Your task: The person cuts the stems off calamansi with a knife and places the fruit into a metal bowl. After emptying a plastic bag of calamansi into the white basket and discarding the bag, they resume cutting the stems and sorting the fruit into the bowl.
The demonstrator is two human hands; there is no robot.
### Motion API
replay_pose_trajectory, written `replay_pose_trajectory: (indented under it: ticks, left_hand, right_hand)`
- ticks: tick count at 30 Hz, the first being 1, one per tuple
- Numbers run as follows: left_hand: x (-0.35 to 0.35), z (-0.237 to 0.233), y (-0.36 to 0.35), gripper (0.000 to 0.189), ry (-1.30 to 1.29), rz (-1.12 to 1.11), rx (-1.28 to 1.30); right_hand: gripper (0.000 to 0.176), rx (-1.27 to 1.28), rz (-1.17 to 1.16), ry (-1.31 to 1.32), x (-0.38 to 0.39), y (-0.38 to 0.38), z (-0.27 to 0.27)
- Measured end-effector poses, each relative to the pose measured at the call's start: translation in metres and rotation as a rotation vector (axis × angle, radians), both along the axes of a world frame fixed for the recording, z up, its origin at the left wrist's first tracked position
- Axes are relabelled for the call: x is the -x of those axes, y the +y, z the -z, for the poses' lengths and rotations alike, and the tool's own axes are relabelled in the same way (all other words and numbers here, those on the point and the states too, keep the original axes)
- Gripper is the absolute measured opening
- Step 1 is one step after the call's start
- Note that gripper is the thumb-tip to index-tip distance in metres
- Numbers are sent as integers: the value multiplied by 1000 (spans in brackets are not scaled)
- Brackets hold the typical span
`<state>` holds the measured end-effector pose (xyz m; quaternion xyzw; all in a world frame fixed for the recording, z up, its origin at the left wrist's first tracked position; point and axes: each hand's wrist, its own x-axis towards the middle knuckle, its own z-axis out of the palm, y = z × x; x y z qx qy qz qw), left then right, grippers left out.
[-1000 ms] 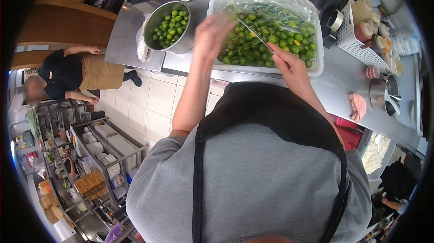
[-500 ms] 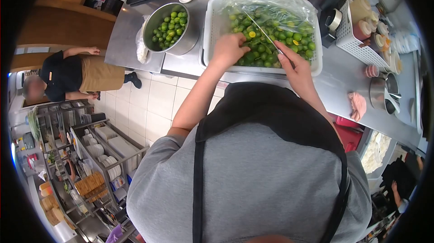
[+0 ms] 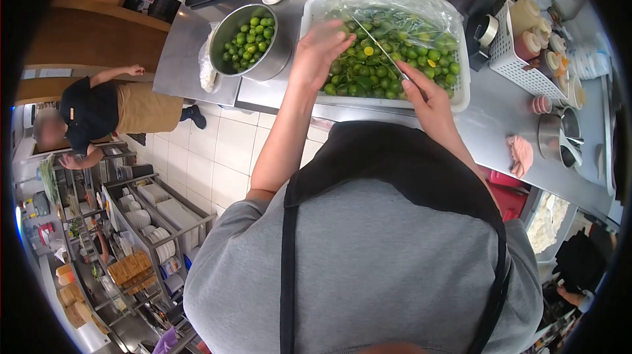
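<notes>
Green round limes (image 3: 385, 82) filled a white plastic basket (image 3: 395, 102); above, the right hand (image 3: 426, 95) clamped fingers around a slim metal knife (image 3: 380, 48), likely slanted for clearance; the left hand (image 3: 316, 54) held its fingers apart.

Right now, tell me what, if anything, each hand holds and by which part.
The right hand holds a knife by its handle. Whether the left hand holds anything cannot be told: it is blurred.

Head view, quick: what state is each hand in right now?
Left hand: blurred by the limes; can't tell if it holds anything.
Right hand: closed on a knife.
</notes>
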<state>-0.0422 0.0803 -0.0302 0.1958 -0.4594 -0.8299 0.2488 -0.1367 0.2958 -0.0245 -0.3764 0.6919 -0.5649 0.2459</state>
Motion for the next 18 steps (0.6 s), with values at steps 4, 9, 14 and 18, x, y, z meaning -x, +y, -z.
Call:
replay_pose_trajectory:
  ticks: [4, 9, 14, 18]
  left_hand:
    - [1, -7, 8, 24, 39, -47, 59]
    - [2, -6, 9, 21, 39, -74, 27]
    - [7, -7, 14, 18, 98, -110, -11]
    - [10, -5, 23, 16, 89, -95, 63]
  right_hand:
    - [31, -26, -11, -7, -2, 1, 4]
    - [31, 47, -31, 80, -4, -1, 5]
    - [31, 71, -12, 129, -4, -2, 4]
    - [31, -13, 33, 243, -1, -3, 0]
